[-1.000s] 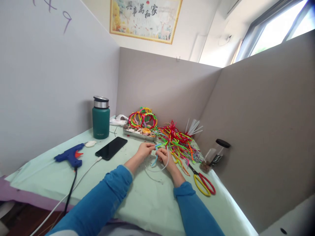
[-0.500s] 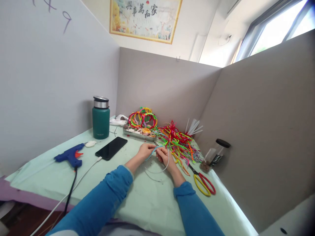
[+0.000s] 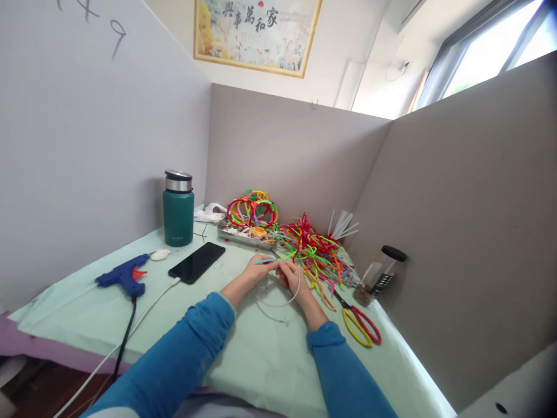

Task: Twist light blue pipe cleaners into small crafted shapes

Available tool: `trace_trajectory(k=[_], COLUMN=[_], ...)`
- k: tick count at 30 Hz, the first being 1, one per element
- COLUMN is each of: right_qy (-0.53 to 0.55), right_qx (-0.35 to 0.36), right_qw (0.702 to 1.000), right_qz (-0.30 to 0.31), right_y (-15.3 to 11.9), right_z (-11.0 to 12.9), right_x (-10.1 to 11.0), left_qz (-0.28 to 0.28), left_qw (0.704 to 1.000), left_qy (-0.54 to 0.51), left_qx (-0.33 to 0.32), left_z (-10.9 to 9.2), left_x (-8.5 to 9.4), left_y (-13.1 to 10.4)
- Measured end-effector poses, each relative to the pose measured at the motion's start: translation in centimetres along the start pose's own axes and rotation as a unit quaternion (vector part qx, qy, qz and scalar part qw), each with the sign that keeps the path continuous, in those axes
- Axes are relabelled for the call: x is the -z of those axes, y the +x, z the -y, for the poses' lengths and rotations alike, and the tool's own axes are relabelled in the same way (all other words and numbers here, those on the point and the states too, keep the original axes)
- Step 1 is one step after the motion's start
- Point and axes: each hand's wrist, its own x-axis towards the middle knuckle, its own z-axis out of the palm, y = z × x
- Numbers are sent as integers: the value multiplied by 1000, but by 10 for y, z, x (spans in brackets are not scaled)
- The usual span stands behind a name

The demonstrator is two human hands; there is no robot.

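My left hand point(image 3: 257, 270) and my right hand point(image 3: 289, 273) meet over the middle of the table, fingers pinched together. A light blue pipe cleaner point(image 3: 263, 261) shows as a short straight length across the fingers of my left hand. From my right hand a thin whitish band point(image 3: 298, 284) curves down and round toward the left, like part of a hoop; its shadow falls on the cloth below. Where the blue piece and the band meet, the fingers cover them.
Behind my hands lie a pile of coloured pipe cleaners point(image 3: 311, 244) and a metal tray point(image 3: 248, 238) bearing colourful rings point(image 3: 252, 212). Scissors point(image 3: 361, 325) and a jar point(image 3: 383, 276) are right. A glue gun point(image 3: 124, 276), phone point(image 3: 197, 262) and green bottle point(image 3: 178, 215) are left.
The blue pipe cleaner, which arched down to the left between my hands, now lies nearly level across the left fingers. My hands have drawn together until they touch.
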Motion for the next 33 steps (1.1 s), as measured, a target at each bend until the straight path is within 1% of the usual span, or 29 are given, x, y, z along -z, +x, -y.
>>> trace_trajectory(k=[2, 4, 7, 12, 17, 20, 25, 29, 33], right_qy=[-7, -11, -26, -36, -41, -28, -12, -10, -17], right_qx=[-4, -6, -3, 5, -3, -15, -21, -20, -11], right_qw=[1000, 1000, 1000, 999, 999, 999, 998, 998, 998], right_qz=[2, -1, -12, -14, -24, -41, -62, -65, -58], right_y=[0, 1, 2, 2, 4, 5, 6, 5, 6], right_z=[-1, -2, -3, -3, -7, -9, -9, -9, -11], right_x=[0, 0, 0, 0, 1, 1, 0, 0, 1], left_qz=[-29, -35, -32, -52, -41, -36, -11, 14, 24], left_qw=[998, 995, 995, 995, 995, 995, 995, 993, 991], left_qy=[27, 48, 52, 44, 36, 36, 28, 3, -8], left_qx=[43, 74, 79, 74, 84, 90, 96, 115, 132], left_z=[-1, 0, 3, 7, 4, -1, -5, -4, -1], left_x=[0, 0, 0, 1, 0, 0, 0, 0, 0], left_y=[1, 3, 6, 7, 5, 2, -2, -2, 0])
